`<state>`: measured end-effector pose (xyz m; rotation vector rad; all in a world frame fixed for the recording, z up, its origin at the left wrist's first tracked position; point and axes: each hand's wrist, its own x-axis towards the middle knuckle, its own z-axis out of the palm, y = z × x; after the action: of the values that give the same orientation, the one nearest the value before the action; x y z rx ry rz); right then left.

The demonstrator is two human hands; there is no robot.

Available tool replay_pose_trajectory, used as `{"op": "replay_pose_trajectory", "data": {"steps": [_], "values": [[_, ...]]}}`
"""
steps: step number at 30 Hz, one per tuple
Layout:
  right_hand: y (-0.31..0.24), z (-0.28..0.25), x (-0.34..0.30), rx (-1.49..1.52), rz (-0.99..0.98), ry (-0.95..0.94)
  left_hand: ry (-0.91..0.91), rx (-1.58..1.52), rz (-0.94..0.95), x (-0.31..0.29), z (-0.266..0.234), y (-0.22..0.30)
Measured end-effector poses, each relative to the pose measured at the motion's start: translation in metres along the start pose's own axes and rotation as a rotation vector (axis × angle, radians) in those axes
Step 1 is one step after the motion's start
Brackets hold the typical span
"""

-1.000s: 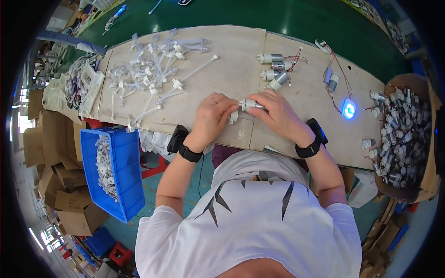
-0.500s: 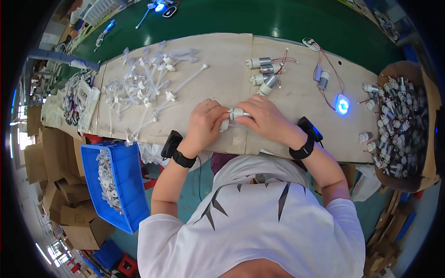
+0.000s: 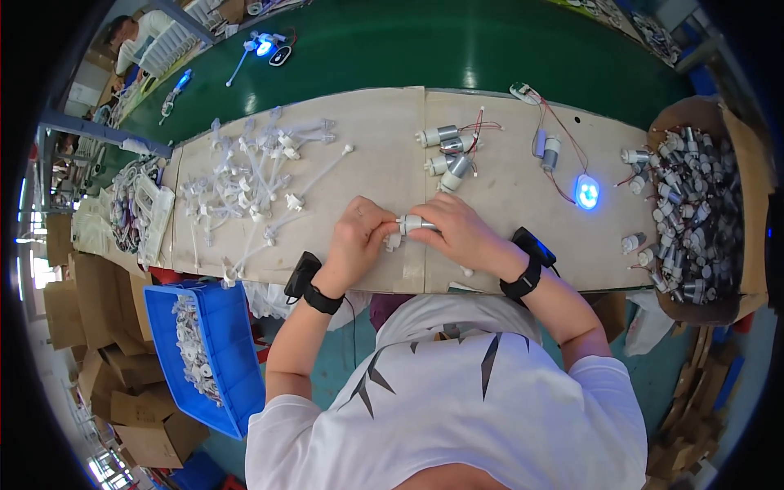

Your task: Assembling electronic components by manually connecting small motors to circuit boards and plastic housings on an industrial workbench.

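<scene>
My right hand (image 3: 461,235) is closed around a small pump motor (image 3: 412,224) with a silver body and a white head, held level over the near part of the table. Its white end points left, into the pinched fingers of my left hand (image 3: 359,239). A white plastic fitting (image 3: 393,242) shows just under those fingertips; the rest of it is hidden. Beyond my right hand lie several similar motors (image 3: 457,173) with red wires. Left of my left hand spreads a loose pile of clear tubes with white fittings (image 3: 253,175).
A wired round lamp (image 3: 587,193) glows blue at the right. Farther right, a cardboard box (image 3: 755,220) holds many motors. A blue crate (image 3: 233,359) with white parts stands low at the left. Behind the beige table runs a green surface (image 3: 367,45); a person (image 3: 139,37) is at the far left.
The whole view has shifted slightly, and a person has come into sight at the far left. My hands stay together at the motor, with little change in their grip.
</scene>
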<state>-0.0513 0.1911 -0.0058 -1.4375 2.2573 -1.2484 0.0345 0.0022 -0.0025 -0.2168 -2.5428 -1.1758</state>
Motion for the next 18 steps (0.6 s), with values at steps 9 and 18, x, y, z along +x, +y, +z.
{"op": "replay_pose_trajectory", "data": {"steps": [9, 18], "values": [[0.006, -0.006, 0.002, -0.033, 0.006, 0.007, -0.104, -0.014, 0.066, 0.015, 0.000, -0.011], [0.057, -0.072, 0.029, -0.035, 0.474, 0.472, -0.154, 0.437, -0.043, 0.032, -0.010, -0.023]]}}
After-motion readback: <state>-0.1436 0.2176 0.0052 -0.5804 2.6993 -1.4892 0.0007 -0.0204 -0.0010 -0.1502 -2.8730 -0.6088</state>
